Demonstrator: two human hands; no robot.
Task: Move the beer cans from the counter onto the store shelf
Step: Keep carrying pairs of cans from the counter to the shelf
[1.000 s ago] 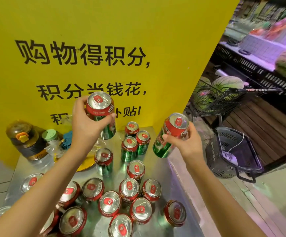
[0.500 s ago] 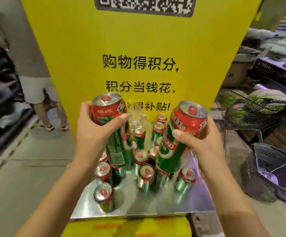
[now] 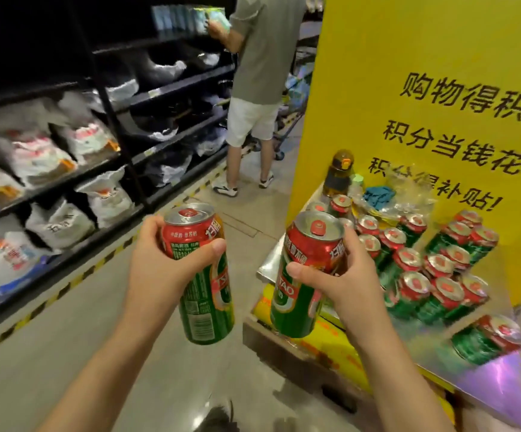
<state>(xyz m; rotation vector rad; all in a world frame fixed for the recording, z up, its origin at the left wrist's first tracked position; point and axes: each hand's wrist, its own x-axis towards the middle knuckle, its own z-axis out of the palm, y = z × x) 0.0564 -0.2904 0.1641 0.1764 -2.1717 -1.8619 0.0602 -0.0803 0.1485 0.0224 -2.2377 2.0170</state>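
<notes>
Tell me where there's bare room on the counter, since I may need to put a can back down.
The silver counter is bare along its near-left corner, beside the can in the right hand, and on the near strip in front of the lone can. The middle is crowded with standing cans; the back corner holds a bottle and wrappers.

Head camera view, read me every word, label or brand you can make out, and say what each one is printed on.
"购物得积", cut off at the frame edge: yellow sign.
"积分当钱花,": yellow sign, second line.
"补贴!": yellow sign, third line; its start is hidden.
"TAO": can in the right hand.
"TS": can in the left hand, the rest turned away.
Small print on both cans' red bands, the barcode digits and the shelf bags: too blurred to read.
</notes>
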